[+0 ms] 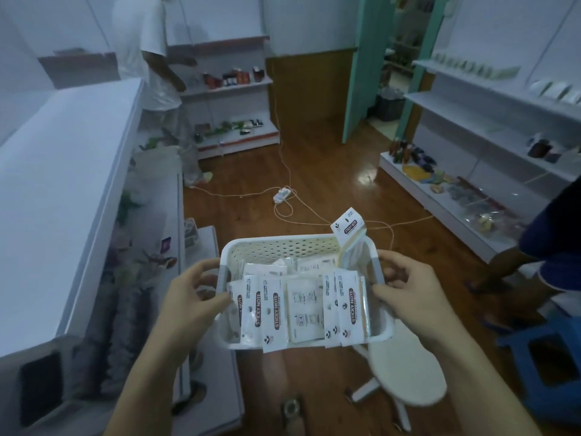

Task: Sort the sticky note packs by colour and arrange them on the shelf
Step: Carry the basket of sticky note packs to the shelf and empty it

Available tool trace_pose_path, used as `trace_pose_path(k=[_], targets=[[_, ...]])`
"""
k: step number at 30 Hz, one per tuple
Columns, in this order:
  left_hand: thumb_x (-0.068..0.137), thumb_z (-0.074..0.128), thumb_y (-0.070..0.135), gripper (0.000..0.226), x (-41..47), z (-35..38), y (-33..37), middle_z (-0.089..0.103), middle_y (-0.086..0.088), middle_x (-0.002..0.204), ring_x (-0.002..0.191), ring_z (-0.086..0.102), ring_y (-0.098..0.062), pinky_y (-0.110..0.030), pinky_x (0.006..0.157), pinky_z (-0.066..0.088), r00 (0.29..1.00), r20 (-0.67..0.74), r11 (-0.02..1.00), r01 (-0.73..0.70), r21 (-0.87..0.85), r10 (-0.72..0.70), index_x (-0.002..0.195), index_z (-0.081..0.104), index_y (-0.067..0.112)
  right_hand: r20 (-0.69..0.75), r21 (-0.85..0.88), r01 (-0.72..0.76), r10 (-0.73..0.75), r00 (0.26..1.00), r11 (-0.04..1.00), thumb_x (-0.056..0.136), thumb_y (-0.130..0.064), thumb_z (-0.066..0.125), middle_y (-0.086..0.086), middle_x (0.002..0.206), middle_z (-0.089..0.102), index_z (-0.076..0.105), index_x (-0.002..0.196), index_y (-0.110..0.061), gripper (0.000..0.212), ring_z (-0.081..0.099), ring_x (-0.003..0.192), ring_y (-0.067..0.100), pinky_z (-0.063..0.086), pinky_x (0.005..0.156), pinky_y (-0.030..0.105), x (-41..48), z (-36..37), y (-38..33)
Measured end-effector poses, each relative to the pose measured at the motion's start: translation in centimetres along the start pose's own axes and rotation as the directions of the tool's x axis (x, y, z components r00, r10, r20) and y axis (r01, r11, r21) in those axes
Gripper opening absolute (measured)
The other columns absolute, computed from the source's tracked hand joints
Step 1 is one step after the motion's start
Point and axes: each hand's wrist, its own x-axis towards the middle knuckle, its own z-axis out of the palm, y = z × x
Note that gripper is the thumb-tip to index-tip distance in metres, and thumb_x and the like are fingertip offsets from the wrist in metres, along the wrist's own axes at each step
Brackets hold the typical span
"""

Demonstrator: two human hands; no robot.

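Note:
I hold a white perforated plastic basket (283, 247) in front of me, above the wooden floor. My left hand (191, 297) grips its left rim and my right hand (408, 287) grips its right rim. Several sticky note packs (276, 309) in white wrappers with dark "STICKY NOTE" labels lie flat inside, some hanging over the near edge. One pack (349, 231) stands upright at the basket's far right corner. The colours of the notes are hard to tell through the wrappers.
A white shelf unit (63, 184) runs along my left, another (471, 127) along the right with goods on it. A person in white (147, 58) stands far left; another crouches at right (550, 231). Cables and a power strip (281, 194) lie on the floor. A white stool (405, 366) and blue stool (540, 357) stand near.

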Motion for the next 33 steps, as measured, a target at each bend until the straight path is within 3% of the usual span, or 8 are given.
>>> trace_pose_path(k=[4, 9, 15, 19, 22, 28, 33], targets=[[0.082, 0.073, -0.004, 0.045, 7.4, 1.1, 0.9, 0.075, 0.007, 0.089, 0.081, 0.075, -0.020, -0.053, 0.067, 0.062, 1.000, -0.010, 1.000, -0.006, -0.016, 0.006, 0.105, 0.067, 0.035, 0.008, -0.015, 0.016, -0.016, 1.000, 1.000, 0.085, 0.009, 0.068, 0.004, 0.087, 0.074, 0.073, 0.110, -0.035, 0.050, 0.074, 0.084, 0.021, 0.064, 0.072, 0.040, 8.6, 0.9, -0.7], [0.082, 0.075, 0.001, 0.046, 18.5, 1.3, 1.4, 0.073, 0.000, 0.099, 0.087, 0.074, -0.023, -0.053, 0.073, 0.062, 0.999, -0.040, 1.000, -0.010, -0.022, 0.009, 0.107, 0.066, 0.038, 0.035, -0.084, 0.028, -0.025, 0.999, 0.996, 0.086, 0.008, 0.068, -0.001, 0.090, 0.075, 0.070, 0.120, -0.027, 0.049, 0.074, 0.078, 0.011, 0.059, 0.062, 0.025, 20.1, 2.8, -2.7], [0.083, 0.072, -0.003, 0.049, 30.8, 0.6, 3.9, 0.072, -0.003, 0.103, 0.091, 0.072, -0.023, -0.046, 0.074, 0.063, 0.999, -0.035, 1.000, -0.017, -0.002, 0.017, 0.105, 0.064, 0.040, 0.014, -0.123, 0.040, -0.039, 0.999, 0.992, 0.085, 0.005, 0.069, 0.001, 0.088, 0.074, 0.069, 0.119, -0.028, 0.048, 0.074, 0.079, 0.018, 0.064, 0.070, 0.037, 31.6, 5.2, -6.2], [0.082, 0.072, -0.002, 0.046, 36.9, -0.9, 4.9, 0.072, -0.002, 0.103, 0.091, 0.073, -0.020, -0.047, 0.077, 0.063, 0.999, -0.047, 1.000, -0.005, -0.006, 0.005, 0.109, 0.066, 0.036, 0.023, -0.104, 0.039, -0.037, 0.999, 0.994, 0.086, 0.006, 0.069, 0.002, 0.088, 0.073, 0.068, 0.118, -0.026, 0.045, 0.074, 0.073, 0.011, 0.057, 0.060, 0.024, 38.1, 7.3, -8.0], [0.082, 0.072, -0.001, 0.047, 41.1, -2.3, 5.2, 0.072, 0.001, 0.101, 0.089, 0.074, -0.017, -0.047, 0.076, 0.063, 0.996, -0.085, 1.000, 0.020, 0.000, -0.020, 0.113, 0.065, 0.034, 0.055, -0.102, 0.045, -0.040, 0.998, 0.994, 0.087, 0.005, 0.068, 0.007, 0.090, 0.073, 0.065, 0.118, -0.026, 0.045, 0.074, 0.073, 0.013, 0.055, 0.059, 0.023, 43.3, 9.7, -9.4], [0.079, 0.073, -0.003, 0.048, 49.1, -6.3, 6.0, 0.074, 0.001, 0.093, 0.084, 0.075, -0.017, -0.039, 0.068, 0.063, 0.966, -0.257, 0.999, 0.021, -0.035, -0.029, 0.102, 0.068, 0.039, 0.212, -0.099, 0.126, -0.102, 0.972, 0.987, 0.090, 0.003, 0.068, 0.010, 0.089, 0.072, 0.063, 0.124, -0.025, 0.044, 0.073, 0.069, 0.008, 0.053, 0.051, 0.015, 54.9, 15.6, -14.0], [0.078, 0.075, 0.002, 0.043, 55.5, -11.6, 8.1, 0.074, -0.010, 0.099, 0.086, 0.075, -0.026, -0.052, 0.076, 0.062, 0.889, -0.445, 0.990, 0.058, -0.127, -0.109, 0.109, 0.070, 0.031, 0.420, -0.053, 0.273, -0.226, 0.879, 0.961, 0.091, 0.003, 0.067, 0.012, 0.091, 0.073, 0.064, 0.126, -0.022, 0.043, 0.074, 0.072, 0.007, 0.054, 0.053, 0.016, 65.6, 22.5, -21.1]])
